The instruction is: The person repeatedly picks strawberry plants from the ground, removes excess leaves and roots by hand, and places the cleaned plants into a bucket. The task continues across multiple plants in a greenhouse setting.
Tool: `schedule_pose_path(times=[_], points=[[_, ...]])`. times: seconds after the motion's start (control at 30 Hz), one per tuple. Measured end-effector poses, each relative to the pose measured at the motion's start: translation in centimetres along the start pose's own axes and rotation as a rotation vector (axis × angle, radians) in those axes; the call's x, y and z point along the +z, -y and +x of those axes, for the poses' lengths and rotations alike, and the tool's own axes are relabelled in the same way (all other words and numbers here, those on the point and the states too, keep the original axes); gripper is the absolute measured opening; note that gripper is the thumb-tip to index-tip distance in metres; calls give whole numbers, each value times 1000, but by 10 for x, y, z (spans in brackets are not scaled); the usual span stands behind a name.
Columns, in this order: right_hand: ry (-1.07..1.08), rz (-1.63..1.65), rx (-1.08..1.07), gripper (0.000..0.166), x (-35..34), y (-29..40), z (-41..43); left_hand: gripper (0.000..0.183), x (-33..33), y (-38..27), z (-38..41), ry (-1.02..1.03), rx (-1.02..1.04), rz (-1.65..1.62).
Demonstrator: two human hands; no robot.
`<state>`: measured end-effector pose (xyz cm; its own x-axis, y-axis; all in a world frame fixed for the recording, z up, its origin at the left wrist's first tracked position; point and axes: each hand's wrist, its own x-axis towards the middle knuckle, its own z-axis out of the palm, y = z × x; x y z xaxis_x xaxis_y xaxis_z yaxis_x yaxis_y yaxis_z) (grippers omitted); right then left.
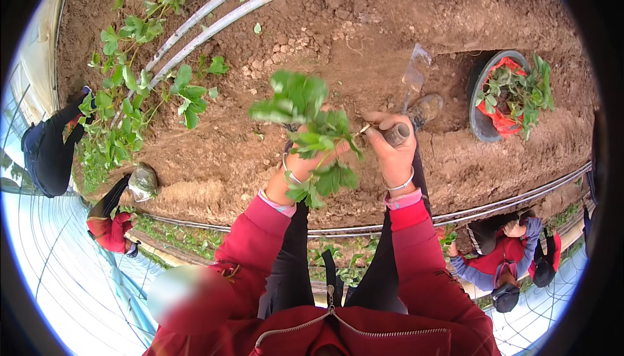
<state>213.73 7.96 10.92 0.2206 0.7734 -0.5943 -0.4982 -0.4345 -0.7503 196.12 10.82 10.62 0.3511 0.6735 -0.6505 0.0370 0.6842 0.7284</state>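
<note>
My left hand [302, 165] grips a leafy green plant [295, 95], which looks like a strawberry seedling; its leaves hide most of the fingers. Some leaves are blurred. In my right hand [397, 158] is the round handle [397, 134] of a small flat-bladed digging tool, its soil-smeared metal blade [416, 70] pointing away from me over the soil. The thumb and fingertips of that same hand also pinch the pale stem end [363, 129] of the plant. Both hands are close together above the brown soil [351, 83].
A dark bucket [480, 129] lined with a red bag [502, 124] holds more plants at right. Pale pipes [234, 12] curve past planted strawberry rows [117, 112] at left. A filled plastic bag [143, 182] stands left. Several people work nearby, one in a red and blue top [502, 258].
</note>
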Motion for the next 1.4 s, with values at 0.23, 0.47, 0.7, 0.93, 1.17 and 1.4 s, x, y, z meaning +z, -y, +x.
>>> schedule_pose_path(times=[0.23, 0.47, 0.7, 0.93, 1.17, 1.4], points=[[141, -526, -154, 24, -21, 10, -5, 39, -21, 36, -15, -99, -106, -600], [532, -1392, -426, 20, 44, 85, 42, 43, -47, -19, -29, -328, 80, -321], [866, -1692, -677, 17, 134, 142, 91, 41, -79, 37, -29, -340, 442, -981], [1120, -1910, -429, 12, 171, 64, 159, 29, -74, -24, 1, -642, 294, -980], [1222, -1871, -532, 13, 186, 72, 134, 27, -118, -29, 36, -909, 271, -707], [1269, -1869, -559, 7, 191, 45, 149, 27, -113, -50, 102, -843, 347, -651]])
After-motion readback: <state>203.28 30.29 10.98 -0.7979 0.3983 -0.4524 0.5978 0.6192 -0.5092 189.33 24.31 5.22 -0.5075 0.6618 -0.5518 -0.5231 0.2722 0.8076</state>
